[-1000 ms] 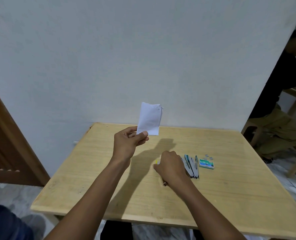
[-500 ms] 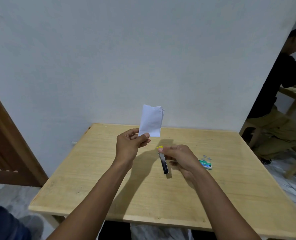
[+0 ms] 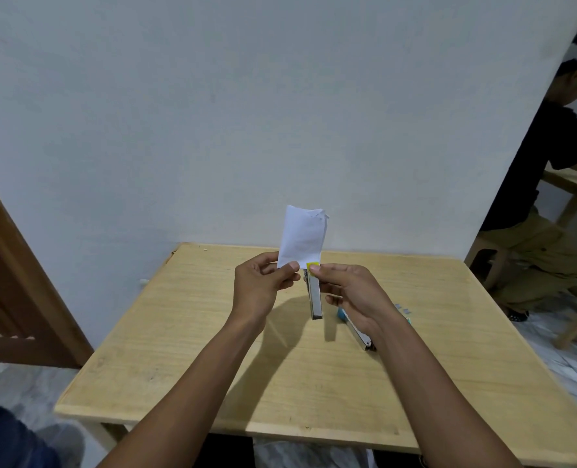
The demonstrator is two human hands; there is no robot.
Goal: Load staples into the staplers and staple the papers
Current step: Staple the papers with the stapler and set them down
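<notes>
My left hand [image 3: 263, 285] pinches the lower edge of a small folded white paper [image 3: 303, 238], holding it upright above the wooden table [image 3: 185, 366]. My right hand [image 3: 354, 295] grips a slim metal stapler [image 3: 314, 295] with a yellow tip, held upright. The yellow tip touches the paper's bottom right corner. Another metal stapler [image 3: 359, 334] lies on the table, partly hidden under my right wrist. A teal staple box [image 3: 341, 313] shows just behind my right hand, with loose staple strips [image 3: 403, 309] beside it.
A white wall [image 3: 280, 113] stands right behind the table. A wooden door [image 3: 13, 282] is at the left. At the right a seated person [image 3: 543, 204] is at another wooden table, next to a wooden stool.
My right hand picked the yellow-tipped stapler off the table, lifted it and brought its tip to the paper's lower corner. My left hand kept the paper upright and shifted slightly.
</notes>
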